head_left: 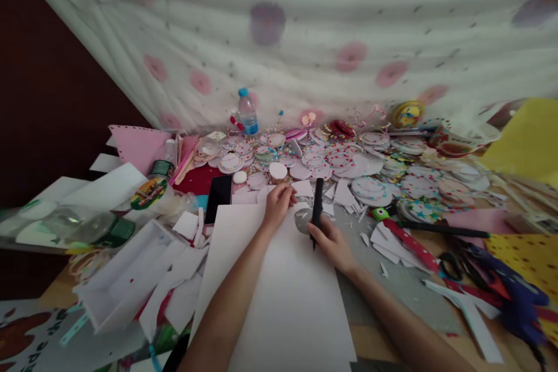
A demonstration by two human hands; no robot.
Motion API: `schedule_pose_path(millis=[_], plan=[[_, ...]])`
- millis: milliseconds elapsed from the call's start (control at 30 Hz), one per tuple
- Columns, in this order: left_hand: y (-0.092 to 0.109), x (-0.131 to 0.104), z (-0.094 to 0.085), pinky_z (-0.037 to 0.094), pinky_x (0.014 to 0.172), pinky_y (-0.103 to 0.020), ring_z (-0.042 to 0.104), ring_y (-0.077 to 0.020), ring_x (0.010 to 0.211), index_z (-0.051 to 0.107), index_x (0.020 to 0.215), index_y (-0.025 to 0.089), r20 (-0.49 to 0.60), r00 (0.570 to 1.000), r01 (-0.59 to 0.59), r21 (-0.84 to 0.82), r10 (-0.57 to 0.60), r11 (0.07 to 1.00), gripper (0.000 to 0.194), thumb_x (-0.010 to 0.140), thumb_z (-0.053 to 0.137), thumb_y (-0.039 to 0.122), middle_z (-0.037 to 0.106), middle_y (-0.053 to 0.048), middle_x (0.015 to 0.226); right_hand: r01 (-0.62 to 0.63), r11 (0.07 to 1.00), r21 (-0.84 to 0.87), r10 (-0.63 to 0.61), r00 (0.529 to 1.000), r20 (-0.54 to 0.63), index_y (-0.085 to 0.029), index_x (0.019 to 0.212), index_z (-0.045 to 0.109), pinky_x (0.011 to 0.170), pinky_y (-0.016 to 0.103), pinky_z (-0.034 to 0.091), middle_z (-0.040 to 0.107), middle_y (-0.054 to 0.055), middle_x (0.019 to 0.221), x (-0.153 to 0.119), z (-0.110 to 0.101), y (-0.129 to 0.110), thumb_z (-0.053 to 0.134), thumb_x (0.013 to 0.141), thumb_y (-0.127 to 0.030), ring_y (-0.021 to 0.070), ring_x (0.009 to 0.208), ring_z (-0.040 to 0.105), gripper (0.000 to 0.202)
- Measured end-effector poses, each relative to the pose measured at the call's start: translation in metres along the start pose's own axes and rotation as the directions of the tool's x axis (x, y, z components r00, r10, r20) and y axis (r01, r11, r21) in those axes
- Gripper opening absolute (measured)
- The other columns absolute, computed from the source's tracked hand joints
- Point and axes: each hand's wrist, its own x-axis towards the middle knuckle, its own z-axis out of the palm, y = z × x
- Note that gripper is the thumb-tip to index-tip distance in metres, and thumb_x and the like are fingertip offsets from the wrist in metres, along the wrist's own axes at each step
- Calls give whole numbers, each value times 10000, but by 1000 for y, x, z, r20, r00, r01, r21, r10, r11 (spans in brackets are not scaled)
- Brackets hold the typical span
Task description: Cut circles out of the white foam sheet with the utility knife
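Note:
A large white sheet of paper (pixel 279 296) lies in front of me on the grey cutting mat (pixel 405 285). My right hand (pixel 333 244) grips a thick black pen (pixel 318 203), held nearly upright with its lower end down by the sheet. Just left of the pen, a grey round disc (pixel 301 221) rests on the upper part of the paper, partly behind my fingers. My left hand (pixel 279 203) is at the sheet's far edge, its fingers curled closed; what they may hold is hidden. White paper offcuts (pixel 344 195) are scattered beyond the sheet.
Many decorated white discs (pixel 325 160) are heaped along the back, by a water bottle (pixel 247 113). Left are a black phone (pixel 218 199), an open white box (pixel 131 279) and a clear bottle (pixel 93 226). Scissors (pixel 451 267) and a blue glue gun (pixel 518 296) lie right.

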Motion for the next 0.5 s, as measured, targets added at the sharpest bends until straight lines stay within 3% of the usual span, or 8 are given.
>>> schedule_pose_path(millis=[67, 133, 233, 333, 500], plan=[[2, 3, -2, 360, 482, -216, 488, -93, 482, 593, 734, 175, -25, 1000, -14, -7, 13, 1000, 256, 804, 551, 418, 571, 21, 555, 13, 999, -33, -13, 1000, 13, -199, 747, 505, 527, 258, 351, 453, -16, 633, -4, -2, -6, 476, 826, -599, 140, 585, 449, 409], [8, 5, -5, 343, 460, -215, 477, -92, 457, 585, 721, 174, -52, 998, -28, -10, 27, 1000, 277, 784, 560, 443, 565, 22, 538, 8, 974, -227, 4, 999, 49, -200, 729, 510, 515, 253, 323, 471, -18, 597, -9, -5, -13, 455, 860, -559, 139, 551, 466, 386], [29, 4, -15, 343, 449, -217, 477, -95, 445, 594, 696, 170, -61, 996, -65, -5, 64, 998, 278, 755, 583, 441, 570, 15, 528, 2, 797, -604, 53, 996, 74, -200, 758, 544, 530, 254, 315, 566, 12, 612, -20, -6, -22, 420, 905, -497, 170, 582, 564, 354], [65, -5, -29, 376, 479, -222, 508, -102, 488, 619, 713, 169, -68, 989, -135, -5, 135, 991, 237, 748, 602, 403, 602, 4, 575, 14, 698, -716, 60, 995, 77, -198, 806, 586, 552, 266, 331, 650, 60, 685, -27, -4, -28, 468, 885, -470, 227, 661, 643, 306], [148, -40, -41, 434, 597, -227, 558, -111, 629, 657, 788, 189, -116, 947, -307, -32, 301, 951, 161, 756, 627, 344, 643, -1, 712, 66, 606, -793, 62, 990, 130, -191, 901, 617, 621, 299, 419, 719, 110, 829, -37, 1, -30, 459, 891, -448, 278, 764, 697, 302]])
